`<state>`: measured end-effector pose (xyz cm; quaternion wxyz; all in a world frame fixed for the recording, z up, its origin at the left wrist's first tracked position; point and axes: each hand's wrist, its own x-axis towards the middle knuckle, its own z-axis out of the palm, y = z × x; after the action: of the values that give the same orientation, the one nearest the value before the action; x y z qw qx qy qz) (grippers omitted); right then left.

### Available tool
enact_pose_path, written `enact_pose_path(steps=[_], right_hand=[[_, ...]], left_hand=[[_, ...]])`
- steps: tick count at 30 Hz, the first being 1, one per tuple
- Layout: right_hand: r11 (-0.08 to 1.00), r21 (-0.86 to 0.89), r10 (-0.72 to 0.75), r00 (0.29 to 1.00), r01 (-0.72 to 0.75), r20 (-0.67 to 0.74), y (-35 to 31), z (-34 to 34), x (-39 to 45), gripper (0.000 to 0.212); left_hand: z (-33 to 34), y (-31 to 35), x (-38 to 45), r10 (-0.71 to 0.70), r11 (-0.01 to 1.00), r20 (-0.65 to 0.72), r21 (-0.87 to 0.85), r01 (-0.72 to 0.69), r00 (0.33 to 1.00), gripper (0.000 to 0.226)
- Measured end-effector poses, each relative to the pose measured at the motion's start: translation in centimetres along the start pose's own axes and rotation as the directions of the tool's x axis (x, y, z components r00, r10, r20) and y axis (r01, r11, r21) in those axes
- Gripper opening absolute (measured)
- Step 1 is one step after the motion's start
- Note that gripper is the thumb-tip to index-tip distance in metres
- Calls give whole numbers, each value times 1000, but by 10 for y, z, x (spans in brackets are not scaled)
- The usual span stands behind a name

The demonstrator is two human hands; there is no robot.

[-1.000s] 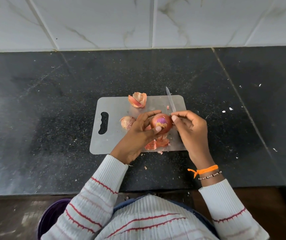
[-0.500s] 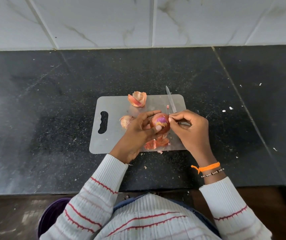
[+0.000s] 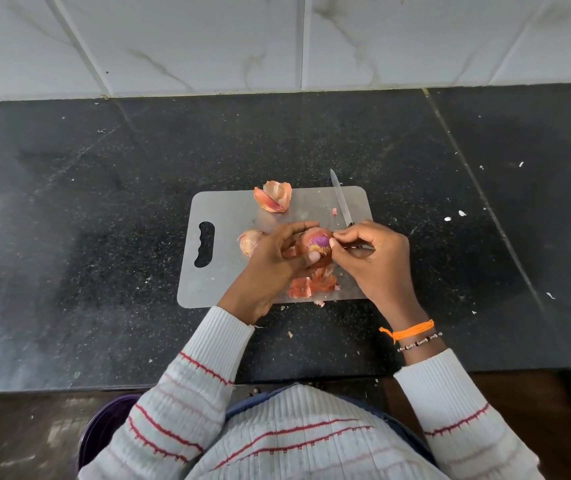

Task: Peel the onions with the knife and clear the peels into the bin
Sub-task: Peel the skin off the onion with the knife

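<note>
Fingertips of right hand (image 3: 374, 258) now pinching skin at onion (image 3: 315, 247), closer than a second ago; knife (image 3: 341, 199) kept in same fist, handle hidden. Left hand (image 3: 273, 261) clamped round onion at frame centre, above cutting board (image 3: 228, 216). Peels (image 3: 273, 195) scattered; purple bin (image 3: 104, 424) cut off lower left, below counter (image 3: 104, 202).

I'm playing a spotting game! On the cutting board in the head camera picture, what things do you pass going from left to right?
Handle slot → small onion → onion in left hand → knife
</note>
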<state>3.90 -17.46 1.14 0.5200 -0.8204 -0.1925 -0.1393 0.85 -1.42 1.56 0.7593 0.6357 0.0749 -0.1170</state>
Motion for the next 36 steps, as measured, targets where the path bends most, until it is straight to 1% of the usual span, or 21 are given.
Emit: enact_pose_path(steps=[4, 6, 7, 8, 10, 12, 13, 14, 15, 16, 19, 25, 28, 31, 36], right_hand=[[990, -120, -72, 997, 71, -5, 0, 4, 0, 5], [983, -165, -79, 997, 76, -15, 2, 5, 0, 6], [985, -161, -66, 998, 62, -24, 3, 4, 1, 6], [990, -134, -36, 999, 30, -37, 4, 3, 1, 5], [995, -25, 91, 994, -93, -65, 3, 2, -1, 5], [970, 89, 231, 971, -226, -61, 2, 2, -2, 7], [959, 116, 266, 962, -259, -52, 1, 2, -3, 9], [957, 123, 268, 962, -261, -43, 0, 3, -3, 9], [966, 111, 240, 970, -235, -39, -2, 3, -3, 7], [977, 89, 197, 980, -193, -36, -4, 2, -3, 5], [995, -7, 103, 994, -103, -43, -6, 1, -2, 8], [994, -101, 27, 998, -34, -65, -11, 3, 1, 4], [983, -180, 18, 1000, -22, -23, -12, 4, 3, 4], [972, -231, 36, 999, -31, 16, -8, 3, 4, 5], [976, -195, 94, 995, -95, -16, 0, -4, 5, 5]], left_hand=[[0, 0, 0, -9, 1000, -11, -15, 9, 1000, 43], [1, 0, -1, -9, 1000, -8, -13, 9, 1000, 42], [1, 0, -1, -11, 1000, -7, -17, 11, 1000, 42], [1, 0, -1, -14, 1000, -9, -24, 14, 1000, 42], [2, 1, -1, -22, 999, -18, -46, 21, 1000, 43], [2, 2, 0, -27, 997, -24, -71, 26, 999, 43], [2, 3, 0, -28, 997, -25, -79, 26, 999, 43], [2, 4, 0, -27, 996, -30, -82, 25, 999, 42], [2, 4, 0, -24, 997, -36, -81, 21, 999, 42], [3, 5, -1, -20, 997, -43, -77, 16, 999, 42], [4, 5, -1, -6, 999, -77, -48, 2, 997, 42], [7, 6, -1, 19, 999, -128, -45, -25, 992, 43], [9, 5, -2, 22, 998, -140, -48, -29, 990, 43], [9, 6, -3, 26, 997, -105, -72, -34, 994, 40], [2, 7, -3, -1, 982, 38, -189, 8, 999, 43]])
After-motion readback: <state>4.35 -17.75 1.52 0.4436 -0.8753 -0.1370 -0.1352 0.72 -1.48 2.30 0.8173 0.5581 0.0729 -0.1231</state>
